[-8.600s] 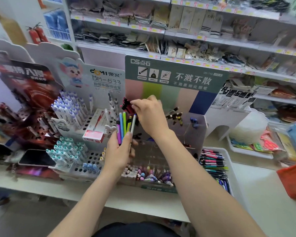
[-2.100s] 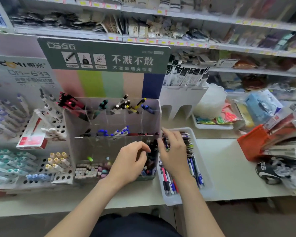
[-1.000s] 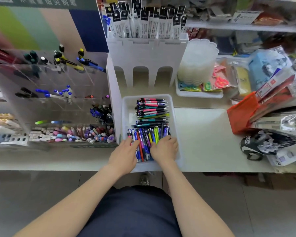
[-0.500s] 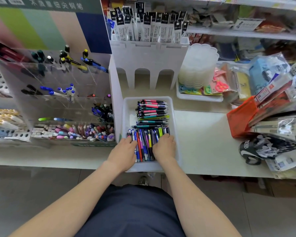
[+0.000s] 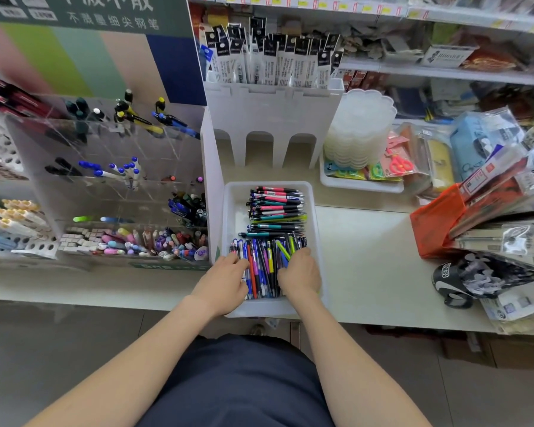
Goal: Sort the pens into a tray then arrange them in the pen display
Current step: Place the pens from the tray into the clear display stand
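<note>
Head view: left hand (image 5: 225,280) and right hand (image 5: 300,274) lie on pens (image 5: 253,272) in tray (image 5: 235,211), fingertips buried; grip cannot be told.

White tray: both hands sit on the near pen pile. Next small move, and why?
Probably pinch a few same-coloured pens from the near pile with the right hand and lift them out. That pile lies lengthwise in the white tray, colours mixed, while the far stack lies crosswise and neat. The left hand rests on the pile's left edge.
</note>
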### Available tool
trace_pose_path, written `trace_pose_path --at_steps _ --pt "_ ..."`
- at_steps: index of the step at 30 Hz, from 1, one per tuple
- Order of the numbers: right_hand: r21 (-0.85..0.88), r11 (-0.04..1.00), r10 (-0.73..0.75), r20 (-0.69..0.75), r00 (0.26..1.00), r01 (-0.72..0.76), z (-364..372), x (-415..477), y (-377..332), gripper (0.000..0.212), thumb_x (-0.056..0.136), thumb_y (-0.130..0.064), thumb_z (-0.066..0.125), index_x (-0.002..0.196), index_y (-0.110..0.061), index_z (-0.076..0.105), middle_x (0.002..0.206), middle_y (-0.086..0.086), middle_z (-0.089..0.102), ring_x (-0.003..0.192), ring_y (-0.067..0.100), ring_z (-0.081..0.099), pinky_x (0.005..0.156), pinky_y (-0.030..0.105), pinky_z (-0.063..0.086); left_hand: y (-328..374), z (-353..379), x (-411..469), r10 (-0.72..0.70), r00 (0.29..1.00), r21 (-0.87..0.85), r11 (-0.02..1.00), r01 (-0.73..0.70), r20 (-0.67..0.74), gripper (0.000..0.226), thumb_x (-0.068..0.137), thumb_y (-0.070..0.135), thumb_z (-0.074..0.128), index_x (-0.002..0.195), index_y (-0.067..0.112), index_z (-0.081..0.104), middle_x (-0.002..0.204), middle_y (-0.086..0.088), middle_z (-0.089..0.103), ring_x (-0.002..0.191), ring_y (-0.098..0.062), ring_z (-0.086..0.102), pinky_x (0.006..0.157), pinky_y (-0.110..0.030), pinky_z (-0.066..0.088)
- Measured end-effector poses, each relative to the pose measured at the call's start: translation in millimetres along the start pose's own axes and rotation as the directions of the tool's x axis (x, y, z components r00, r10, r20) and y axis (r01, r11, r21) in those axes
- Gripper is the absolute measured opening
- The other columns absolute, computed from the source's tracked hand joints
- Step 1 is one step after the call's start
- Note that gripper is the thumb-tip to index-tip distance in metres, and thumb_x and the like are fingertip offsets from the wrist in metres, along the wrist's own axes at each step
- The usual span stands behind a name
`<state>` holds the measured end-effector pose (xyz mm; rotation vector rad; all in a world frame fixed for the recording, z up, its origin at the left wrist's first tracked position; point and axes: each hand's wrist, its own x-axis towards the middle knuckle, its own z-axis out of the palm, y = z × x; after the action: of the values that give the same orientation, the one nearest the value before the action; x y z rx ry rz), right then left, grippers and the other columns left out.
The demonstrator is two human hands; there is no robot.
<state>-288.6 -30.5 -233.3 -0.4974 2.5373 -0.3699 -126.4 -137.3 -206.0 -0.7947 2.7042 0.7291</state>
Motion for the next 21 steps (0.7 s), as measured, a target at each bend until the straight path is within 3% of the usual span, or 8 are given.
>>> trace_pose_path --at_steps 7,11,13,14,16,18,19,21 --pt "0.119 0.987 -0.096 -0.066 0.993 0.104 -15.4 -7.3 -2.8 0.030 0.100 -0.028 0.066 0.117 -0.012 0.045 0.089 0.000 0.058 0.075 0.020 0.059 0.060 0.038 0.050 6.2 -9.5 -1.1 0.015 0.997 -0.102 0.995 -0.022 -0.071 0.032 0.104 0.026 0.051 0.133 0.021 0.064 0.120 0.001 0.065 0.115 -0.019 0.056 0.100 -0.037 0.050" --pt "0.411 0.873 -0.227 -0.138 0.964 0.264 -36.7 -20.7 -27.2 0.024 0.090 -0.020 0.070 0.107 -0.019 0.054 0.087 -0.003 0.064 0.077 0.018 0.064 0.066 0.039 0.056 30.8 -37.0 1.1 -0.103 0.975 -0.446 0.895 0.005 -0.195 0.026 0.107 0.022 0.050 0.122 0.026 0.071 0.111 0.013 0.072 0.095 0.000 0.063 0.089 -0.022 0.051" --pt "0.588 0.754 -0.231 -0.181 0.956 0.294 -54.3 -31.1 -44.5 0.017 0.088 -0.017 0.073 0.098 -0.025 0.061 0.083 -0.007 0.067 0.075 0.009 0.065 0.067 0.028 0.053 45.0 -53.8 4.2 -0.228 0.968 -0.699 0.709 0.092 -0.105 0.031 0.109 0.018 0.044 0.121 0.025 0.072 0.116 0.010 0.074 0.105 -0.002 0.067 0.098 -0.029 0.054" --pt "0.657 0.691 -0.224 -0.201 0.954 0.301 -63.4 -36.8 -52.7 0.013 0.089 -0.017 0.074 0.093 -0.024 0.064 0.080 -0.006 0.067 0.072 0.009 0.065 0.066 0.028 0.053 49.6 -60.2 5.5 -0.284 0.959 -0.815 0.559 0.154 -0.013 0.034 0.109 0.020 0.041 0.120 0.023 0.073 0.121 0.005 0.074 0.112 -0.009 0.068 0.104 -0.038 0.055" --pt "0.759 0.561 -0.228 -0.241 0.943 0.329 -83.3 -48.6 -68.0 0.010 0.092 -0.017 0.075 0.090 -0.016 0.065 0.076 0.003 0.069 0.070 0.019 0.068 0.067 0.038 0.059 55.5 -70.0 6.4 -0.330 0.915 -0.945 0.144 0.293 0.233 0.040 0.111 0.033 0.039 0.121 0.016 0.073 0.127 -0.008 0.071 0.118 -0.026 0.068 0.107 -0.051 0.055" --pt "0.822 0.451 -0.266 -0.247 0.932 0.347 -99.1 -56.9 -80.2 0.011 0.093 -0.011 0.074 0.090 -0.008 0.065 0.072 0.006 0.070 0.068 0.021 0.069 0.069 0.041 0.061 57.3 -76.2 4.9 -0.226 0.893 -0.912 -0.233 0.337 0.388 0.053 0.111 0.041 0.038 0.128 0.002 0.069 0.124 -0.019 0.070 0.113 -0.039 0.070 0.108 -0.056 0.054" --pt "0.827 0.431 -0.294 -0.249 0.923 0.361 -103.2 -59.6 -85.2 0.011 0.092 -0.008 0.075 0.089 -0.007 0.065 0.070 0.004 0.068 0.066 0.019 0.068 0.068 0.042 0.061 60.2 -80.3 2.7 -0.174 0.902 -0.885 -0.337 0.321 0.394 0.054 0.111 0.038 0.037 0.130 -0.003 0.066 0.120 -0.021 0.071 0.108 -0.039 0.071 0.104 -0.055 0.056" --pt "0.747 0.495 -0.343 -0.301 0.890 0.444 -103.6 -62.1 -92.1 0.014 0.088 -0.014 0.077 0.083 -0.009 0.065 0.069 0.004 0.066 0.064 0.022 0.066 0.065 0.044 0.060 67.0 -89.6 -0.1 -0.125 0.932 -0.876 -0.402 0.266 0.340 0.046 0.111 0.028 0.038 0.129 -0.004 0.066 0.118 -0.017 0.073 0.096 -0.029 0.073 0.088 -0.045 0.062"
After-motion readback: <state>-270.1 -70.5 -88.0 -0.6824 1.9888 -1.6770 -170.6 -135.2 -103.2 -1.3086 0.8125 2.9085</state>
